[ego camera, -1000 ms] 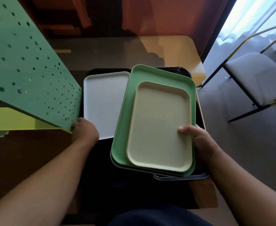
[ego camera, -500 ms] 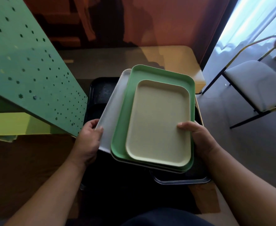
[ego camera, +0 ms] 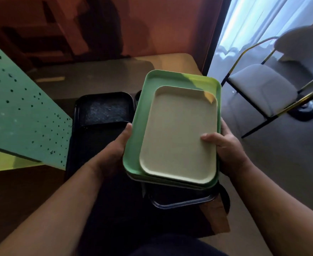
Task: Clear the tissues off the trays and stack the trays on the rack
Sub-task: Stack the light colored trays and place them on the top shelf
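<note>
Trays sit in a small stack held between both hands above the dark bench (ego camera: 103, 74): a cream rectangular plastic tray (ego camera: 179, 133) with rounded corners and a shallow raised rim lies on top, nested inside a larger light green plastic tray (ego camera: 139, 126) of the same shape. A thin pale edge of at least one more tray shows under the green one along the near side. Both visible trays are bare, and a patch of sunlight falls across their far right corners. The stack's long axis runs away from the person, leaning slightly to the right at the far end, and the trays face up, close to level.

The left hand (ego camera: 113, 154) is clamped on the stack's left long edge, thumb (ego camera: 127, 132) pressed up against the green rim and fingers hidden beneath. The right hand (ego camera: 227, 150) grips the right long edge, thumb (ego camera: 209, 138) lying on the cream tray's surface and the remaining fingers wrapped under out of sight.

Below the stack, a dark tray with a shiny rim (ego camera: 181, 203) pokes out at the near end. To the left, black rectangular trays (ego camera: 103, 109) lie on the bench. Further left stands a green perforated panel (ego camera: 22, 115) with a yellow surface under it. To the right, on the grey floor, is a padded chair with a gold and black frame (ego camera: 262, 89).
</note>
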### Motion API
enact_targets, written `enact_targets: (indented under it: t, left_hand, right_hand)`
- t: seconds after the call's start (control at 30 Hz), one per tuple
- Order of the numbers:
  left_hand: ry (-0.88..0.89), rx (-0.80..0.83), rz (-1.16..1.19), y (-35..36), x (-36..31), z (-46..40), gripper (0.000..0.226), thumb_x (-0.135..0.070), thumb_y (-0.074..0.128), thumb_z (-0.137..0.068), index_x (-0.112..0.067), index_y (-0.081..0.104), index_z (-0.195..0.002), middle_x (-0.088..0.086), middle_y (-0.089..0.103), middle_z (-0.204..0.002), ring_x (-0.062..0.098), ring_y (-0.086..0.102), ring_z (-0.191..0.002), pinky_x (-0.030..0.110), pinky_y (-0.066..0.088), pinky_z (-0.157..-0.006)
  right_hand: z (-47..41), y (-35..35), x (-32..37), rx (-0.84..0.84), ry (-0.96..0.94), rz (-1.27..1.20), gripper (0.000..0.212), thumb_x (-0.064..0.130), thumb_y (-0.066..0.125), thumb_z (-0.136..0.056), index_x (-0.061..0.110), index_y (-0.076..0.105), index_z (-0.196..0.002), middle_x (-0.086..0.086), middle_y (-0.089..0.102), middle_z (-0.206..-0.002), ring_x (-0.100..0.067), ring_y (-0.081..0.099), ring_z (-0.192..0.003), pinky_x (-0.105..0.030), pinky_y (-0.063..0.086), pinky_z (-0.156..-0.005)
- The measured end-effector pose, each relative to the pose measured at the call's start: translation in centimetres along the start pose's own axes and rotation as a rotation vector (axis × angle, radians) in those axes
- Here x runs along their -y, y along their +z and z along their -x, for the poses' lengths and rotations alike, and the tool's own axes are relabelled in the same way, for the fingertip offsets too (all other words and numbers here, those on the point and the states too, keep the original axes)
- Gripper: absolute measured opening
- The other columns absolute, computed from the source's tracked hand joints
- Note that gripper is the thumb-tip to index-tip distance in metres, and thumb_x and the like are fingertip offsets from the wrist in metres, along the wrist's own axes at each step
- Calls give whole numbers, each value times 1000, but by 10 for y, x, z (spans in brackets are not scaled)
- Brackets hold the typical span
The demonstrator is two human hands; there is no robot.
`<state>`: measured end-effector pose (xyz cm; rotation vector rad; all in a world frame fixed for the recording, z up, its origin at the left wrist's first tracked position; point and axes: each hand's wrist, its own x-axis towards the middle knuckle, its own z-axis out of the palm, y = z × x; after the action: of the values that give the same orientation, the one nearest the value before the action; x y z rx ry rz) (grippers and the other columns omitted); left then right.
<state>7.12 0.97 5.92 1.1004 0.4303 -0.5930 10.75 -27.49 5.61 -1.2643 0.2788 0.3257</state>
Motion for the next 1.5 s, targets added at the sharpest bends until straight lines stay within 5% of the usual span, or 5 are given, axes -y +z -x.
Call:
enact_targets:
  t: [0.3,0.5,0.73,1.07,1.5]
  left_hand:
    - [368,-187,-429,48,14,-44,42,8,79,-77,-23,66,-104,-7,79,-95,10,75,-89,29,61,-69]
    - [460,-436,-500,45,56,-59,75,-18,89,-60,-20,56,-127,5,71,-117,25,69,-108,49,60,-86]
    - [495,-566,-552,39,62,-53,55,-13,84,-65,-22,67,-117,-1,74,-108,18,71,-99,48,60,-83]
    - [514,-568,-561,42,48,-48,87,-23,84,-55,-25,52,-137,-5,67,-122,11,65,-110,44,57,-94]
    - [666,-377,-575,41,30,-34,85,-11,85,-60,-6,52,-137,-1,67,-124,4,65,-113,23,55,-89]
  right_hand:
    - [-10,-38,17,-58,-166,499,85,0,71,-54,37,49,-127,-10,62,-118,-31,64,-110,-57,59,-85]
    - [-13,-52,-3,-115,-283,666,76,-2,75,-72,56,46,-111,10,61,-106,-14,63,-97,-49,59,-82]
    - [-13,-55,-32,-87,-500,806,59,11,83,-81,10,51,-131,20,56,-108,25,52,-97,4,36,-79]
    - [-22,-54,-31,-45,-363,815,51,25,82,-82,28,54,-124,30,54,-97,-6,56,-94,-8,40,-68]
    - [-7,-46,-10,-4,-585,681,68,-10,74,-79,-1,46,-141,21,57,-116,23,54,-103,1,39,-85]
